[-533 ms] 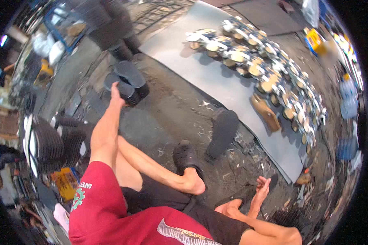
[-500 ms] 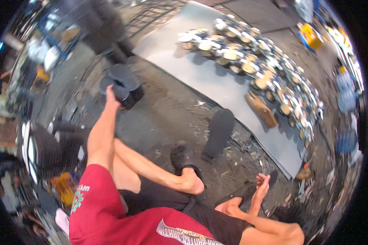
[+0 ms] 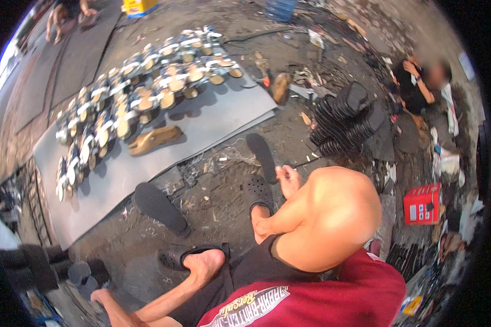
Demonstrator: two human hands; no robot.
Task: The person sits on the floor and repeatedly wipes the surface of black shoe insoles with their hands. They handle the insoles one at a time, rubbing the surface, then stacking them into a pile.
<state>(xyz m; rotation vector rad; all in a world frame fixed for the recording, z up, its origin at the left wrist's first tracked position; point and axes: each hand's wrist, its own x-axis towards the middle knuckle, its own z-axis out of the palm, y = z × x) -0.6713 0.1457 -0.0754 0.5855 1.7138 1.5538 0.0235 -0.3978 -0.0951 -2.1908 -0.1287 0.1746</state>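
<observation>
Head view: the left hand (image 3: 100, 296) meets the grey soles (image 3: 81, 272); whether it pinches them, I cannot tell. The right hand (image 3: 289, 181), fingers loosely parted, is just beside a dark sole (image 3: 260, 150) below the grey sheet's (image 3: 232, 110) near right corner.

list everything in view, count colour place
sheet: at least one, grey, upper left
shoes: many, white, dark, tan, on sheet
shoe-shaped block: one, brown, on sheet
lone soles: two, black, near sheet
sole pile: one, black, right of sheet
yellow box: one, yellow, top
jug: one, blue, top
red box: one, red, right
other people: two, dark clothing, right and top left
grey soles: at least two, dark grey, lower left
clogs: two, black, at own feet
small clutter: uncounted, mixed, ground
shirt: one, red, bottom
left hand: one, bare, at grey soles
right hand: one, bare, beside a lone sole
</observation>
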